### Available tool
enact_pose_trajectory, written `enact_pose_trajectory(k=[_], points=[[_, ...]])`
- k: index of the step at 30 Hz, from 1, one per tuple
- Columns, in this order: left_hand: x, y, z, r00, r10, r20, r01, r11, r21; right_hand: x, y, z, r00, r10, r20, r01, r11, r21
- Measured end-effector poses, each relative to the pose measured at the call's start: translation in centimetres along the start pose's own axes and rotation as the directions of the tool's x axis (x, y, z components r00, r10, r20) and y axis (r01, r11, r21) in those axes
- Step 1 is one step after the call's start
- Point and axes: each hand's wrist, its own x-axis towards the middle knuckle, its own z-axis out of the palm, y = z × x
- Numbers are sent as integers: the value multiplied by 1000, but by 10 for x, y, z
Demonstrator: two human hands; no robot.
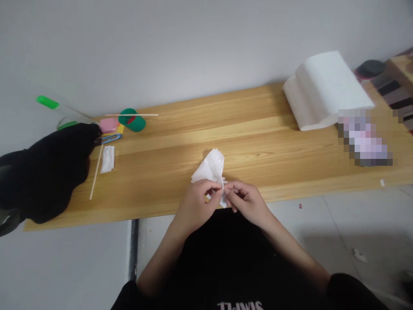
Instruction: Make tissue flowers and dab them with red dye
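Pinching: left hand [196,199] and right hand [244,199] grip crumpled white tissue paper [211,168].
Edge: hands at the light wooden table [258,142]'s six-o'clock rim.
Room: bare wood toward three o'clock.

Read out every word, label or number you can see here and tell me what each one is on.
"SIMPLE", roughly: white letters on the black shirt, upside down in the head view and cut off by the bottom edge, so the reading is unsure.
The pixelated patch on the wooden table: unreadable.
The white tissue pinched by both hands, and the paper stack, show no text.
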Motion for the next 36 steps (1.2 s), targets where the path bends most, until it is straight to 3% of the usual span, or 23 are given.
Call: enact_pose_trajectory(k=[21, 29, 36], points=[[0, 3, 4, 995, 80, -59, -61, 960, 275, 1, 0, 6, 992, -81, -92, 58, 971, -231], [0, 0, 5, 996, 77, -46, -63, 966, 250, 2, 0, 6, 994, -15, -109, 7, 997, -73], [-2, 3, 8, 990, 137, -32, -117, 931, 345, 2, 0, 5, 992, 54, -115, -54, 999, 9]])
